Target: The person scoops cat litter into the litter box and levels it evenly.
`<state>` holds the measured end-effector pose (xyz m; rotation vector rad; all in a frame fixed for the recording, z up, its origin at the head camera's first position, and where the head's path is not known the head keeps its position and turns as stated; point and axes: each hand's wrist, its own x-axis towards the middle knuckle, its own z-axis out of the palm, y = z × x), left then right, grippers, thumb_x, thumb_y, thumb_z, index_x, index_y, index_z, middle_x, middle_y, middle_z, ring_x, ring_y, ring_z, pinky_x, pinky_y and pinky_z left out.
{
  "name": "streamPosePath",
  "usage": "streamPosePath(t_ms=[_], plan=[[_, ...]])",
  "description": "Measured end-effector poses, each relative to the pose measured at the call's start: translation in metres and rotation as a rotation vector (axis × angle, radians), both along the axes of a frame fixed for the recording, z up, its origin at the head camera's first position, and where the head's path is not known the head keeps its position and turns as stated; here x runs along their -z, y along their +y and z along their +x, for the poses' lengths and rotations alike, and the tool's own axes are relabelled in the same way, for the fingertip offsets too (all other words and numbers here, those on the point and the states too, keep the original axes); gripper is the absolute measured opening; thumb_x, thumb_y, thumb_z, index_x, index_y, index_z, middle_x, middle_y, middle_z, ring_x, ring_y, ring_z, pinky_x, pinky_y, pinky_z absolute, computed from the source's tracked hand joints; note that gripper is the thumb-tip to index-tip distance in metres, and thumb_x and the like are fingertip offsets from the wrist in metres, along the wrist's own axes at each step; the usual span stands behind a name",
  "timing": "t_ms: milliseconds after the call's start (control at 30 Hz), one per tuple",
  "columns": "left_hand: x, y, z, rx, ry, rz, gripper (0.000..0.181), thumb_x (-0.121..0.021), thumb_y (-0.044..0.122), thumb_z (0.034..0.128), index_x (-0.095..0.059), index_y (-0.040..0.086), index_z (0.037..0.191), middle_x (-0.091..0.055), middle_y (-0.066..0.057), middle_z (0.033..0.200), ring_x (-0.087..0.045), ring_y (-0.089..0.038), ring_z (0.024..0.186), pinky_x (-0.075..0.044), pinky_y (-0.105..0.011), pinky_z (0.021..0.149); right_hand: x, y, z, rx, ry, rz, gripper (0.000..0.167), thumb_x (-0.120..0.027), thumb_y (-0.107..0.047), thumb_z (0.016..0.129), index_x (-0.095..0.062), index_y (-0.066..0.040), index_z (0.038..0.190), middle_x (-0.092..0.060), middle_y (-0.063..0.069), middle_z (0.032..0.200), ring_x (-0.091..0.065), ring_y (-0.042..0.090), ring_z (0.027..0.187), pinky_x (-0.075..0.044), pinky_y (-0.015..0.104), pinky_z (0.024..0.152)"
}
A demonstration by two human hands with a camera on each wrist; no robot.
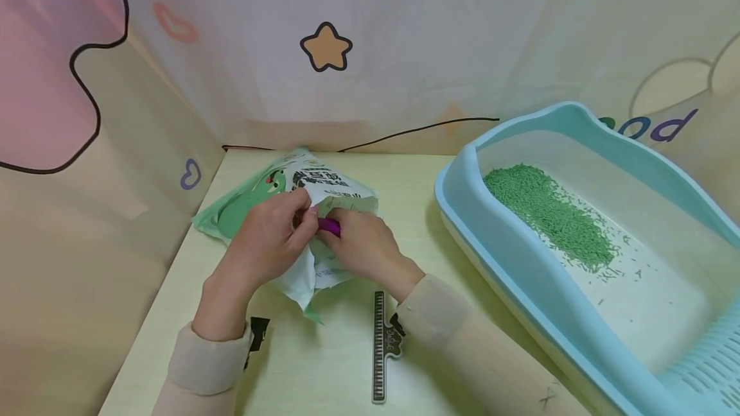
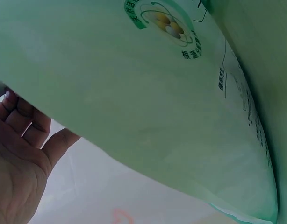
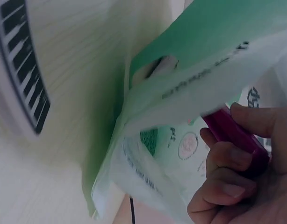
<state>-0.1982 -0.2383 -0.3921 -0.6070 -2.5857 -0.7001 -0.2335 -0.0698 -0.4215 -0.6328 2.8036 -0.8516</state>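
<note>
A green and white bag point(image 1: 347, 188) with printed characters leans on the table, its mouth toward me. My left hand point(image 1: 267, 236) pinches the bag's edge near the top; in the left wrist view the bag's panel point(image 2: 111, 102) covers part of the left hand point(image 2: 22, 158). My right hand point(image 1: 364, 246) grips a short purple handle point(image 1: 329, 226) at the opening. In the right wrist view, the right hand point(image 3: 237, 186) has its fingers curled round that handle, whose far end is hidden by the bag. Some green pellets point(image 3: 149, 140) show inside the bag.
A blue and white litter box point(image 1: 497, 223) stands at the right, with green pellets point(image 1: 549, 217) heaped inside. A clip with a piano-key pattern point(image 1: 378, 348) lies on the table before me. Near my left cuff is a black piece point(image 1: 259, 331). Printed cloth hangs behind.
</note>
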Motion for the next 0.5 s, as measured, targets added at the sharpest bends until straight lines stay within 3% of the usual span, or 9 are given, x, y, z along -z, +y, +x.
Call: streamPosePath(t_ms=[300,500], plan=[[0.0,0.0,0.0,0.021,0.013,0.013,0.023,-0.056,0.009,0.097,-0.048,0.013,0.076,-0.042,0.001,0.066,-0.041,-0.013,0.062,-0.035,-0.028,0.057,0.003,-0.022,-0.007,-0.083,0.068,0.093,0.022,-0.053,-0.032,0.107,-0.069,-0.017,0.104,-0.065,0.001,0.077,-0.057,0.02,0.069,-0.045,0.032,0.06],[0.001,0.0,-0.001,0.032,-0.011,0.022,0.024,-0.055,0.009,0.0975,-0.046,0.013,0.076,-0.04,0.001,0.066,-0.04,-0.014,0.063,-0.034,-0.028,0.058,0.004,-0.031,-0.011,-0.088,0.073,0.158,0.024,-0.049,-0.029,0.108,-0.067,-0.015,0.101,-0.068,0.002,0.082,-0.059,0.019,0.069,-0.048,0.034,0.059]])
